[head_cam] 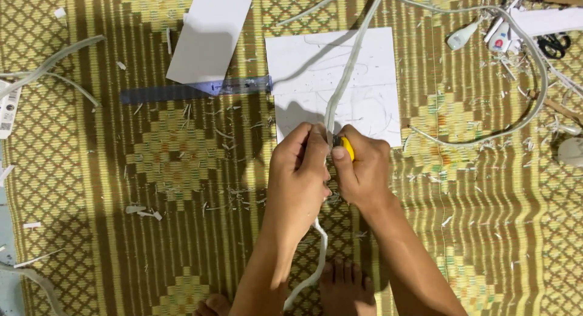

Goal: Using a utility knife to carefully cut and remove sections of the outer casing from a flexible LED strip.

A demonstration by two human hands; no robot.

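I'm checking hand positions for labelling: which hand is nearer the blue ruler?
Left. The left hand grips the white strip just right of and below the ruler; the right hand, holding the yellow cutter, sits farther right.

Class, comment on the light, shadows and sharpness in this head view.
Head view: hard light throws a dark shadow of the hands onto the white sheet and woven mat; left hand and right hand are sharp; the mat's lines bow near the edges.
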